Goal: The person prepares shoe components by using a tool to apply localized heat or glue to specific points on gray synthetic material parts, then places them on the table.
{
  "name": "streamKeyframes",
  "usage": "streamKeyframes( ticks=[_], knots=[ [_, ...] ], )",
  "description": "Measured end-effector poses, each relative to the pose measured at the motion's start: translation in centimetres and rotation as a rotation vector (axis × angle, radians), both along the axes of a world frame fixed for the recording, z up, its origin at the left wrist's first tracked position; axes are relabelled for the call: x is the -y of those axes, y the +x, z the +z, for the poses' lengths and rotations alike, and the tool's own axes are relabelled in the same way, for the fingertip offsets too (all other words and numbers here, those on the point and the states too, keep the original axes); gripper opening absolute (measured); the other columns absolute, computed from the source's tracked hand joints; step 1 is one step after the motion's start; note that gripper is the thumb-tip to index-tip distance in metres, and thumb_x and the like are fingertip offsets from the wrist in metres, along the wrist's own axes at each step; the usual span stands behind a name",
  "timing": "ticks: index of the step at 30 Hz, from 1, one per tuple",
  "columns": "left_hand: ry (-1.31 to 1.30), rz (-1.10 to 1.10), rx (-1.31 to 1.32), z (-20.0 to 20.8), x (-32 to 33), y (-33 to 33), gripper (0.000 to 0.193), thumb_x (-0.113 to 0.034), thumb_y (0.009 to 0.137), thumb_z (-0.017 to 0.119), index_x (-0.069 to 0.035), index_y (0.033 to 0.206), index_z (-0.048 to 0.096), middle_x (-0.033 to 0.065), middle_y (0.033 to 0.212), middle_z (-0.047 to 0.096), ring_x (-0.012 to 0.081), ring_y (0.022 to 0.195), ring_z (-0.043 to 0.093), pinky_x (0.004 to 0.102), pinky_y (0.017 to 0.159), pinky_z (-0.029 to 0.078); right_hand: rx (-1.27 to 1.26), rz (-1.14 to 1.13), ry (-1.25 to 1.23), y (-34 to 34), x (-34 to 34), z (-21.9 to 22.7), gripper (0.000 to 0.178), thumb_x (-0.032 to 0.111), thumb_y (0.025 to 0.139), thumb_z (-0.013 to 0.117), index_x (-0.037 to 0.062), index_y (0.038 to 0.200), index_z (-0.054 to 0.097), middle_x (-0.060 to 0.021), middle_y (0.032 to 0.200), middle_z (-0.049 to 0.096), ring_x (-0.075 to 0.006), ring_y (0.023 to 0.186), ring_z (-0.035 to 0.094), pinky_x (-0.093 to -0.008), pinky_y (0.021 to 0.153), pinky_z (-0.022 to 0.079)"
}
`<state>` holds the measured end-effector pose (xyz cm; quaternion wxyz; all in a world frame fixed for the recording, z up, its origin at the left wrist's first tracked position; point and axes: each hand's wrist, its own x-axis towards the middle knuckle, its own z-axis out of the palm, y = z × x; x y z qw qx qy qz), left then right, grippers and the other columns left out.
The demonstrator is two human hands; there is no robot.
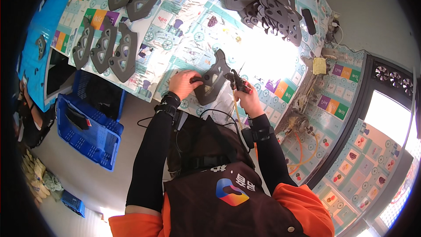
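Observation:
A dark grey curved plastic part [212, 81] with several cut-out openings lies on the patterned table cover in front of me. At its left edge, my left hand [183, 84] pinches a small dark piece [196, 79]; whether this is loose or joined to the part I cannot tell. My right hand [249, 99], just right of the part, grips a black air gun [237, 81] with a thin nozzle and a yellow hose [237, 113] running down from it. Some of the right fingers are hidden behind the gun.
Several similar parts [103, 47] lie spread at the left, with a large pile [267, 4] at the back right. A black oblong object [308, 21] sits near the right table edge. Blue crates [87, 134] stand on the floor at left, where another person [33, 120] is partly visible.

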<state>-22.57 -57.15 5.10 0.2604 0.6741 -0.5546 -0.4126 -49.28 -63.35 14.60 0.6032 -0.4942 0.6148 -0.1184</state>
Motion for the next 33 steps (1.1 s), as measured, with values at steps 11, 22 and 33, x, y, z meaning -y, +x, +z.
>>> streamKeyframes(
  ticks=[11, 22, 33],
  knots=[
    [0.040, 0.007, -0.007, 0.0, 0.0, 0.0, 0.025, -0.029, 0.083, 0.085, -0.012, 0.100, 0.077, 0.0043, 0.088, 0.075, 0.0224, 0.080, 0.072, 0.0364, 0.073, 0.056, 0.056, -0.009, -0.056, 0.5, 0.3, -0.1, 0.018, 0.000, 0.082, 0.060, 0.0016, 0.100, 0.062, -0.0023, 0.075, 0.060, -0.0115, 0.064, 0.056, -0.0283, 0.063, 0.046],
    [0.004, 0.019, -0.007, -0.2, -0.3, 0.1, 0.024, -0.027, 0.083, 0.086, -0.012, 0.099, 0.077, 0.0042, 0.087, 0.074, 0.0219, 0.078, 0.071, 0.0356, 0.071, 0.056, 0.061, 0.066, -0.184, 0.8, 0.3, -1.0, 0.024, 0.000, 0.083, 0.060, 0.0010, 0.107, 0.063, -0.0018, 0.082, 0.063, -0.0106, 0.066, 0.058, -0.0277, 0.063, 0.047],
    [0.045, 0.028, -0.029, 0.0, -0.2, 0.0, 0.024, -0.026, 0.083, 0.085, -0.012, 0.100, 0.077, 0.0047, 0.090, 0.076, 0.0231, 0.081, 0.073, 0.0364, 0.073, 0.056, 0.039, 0.013, -0.015, 1.7, 0.9, 0.2, 0.023, 0.001, 0.084, 0.061, 0.0005, 0.107, 0.064, -0.0028, 0.081, 0.063, -0.0110, 0.067, 0.057, -0.0279, 0.063, 0.047]
  ],
)
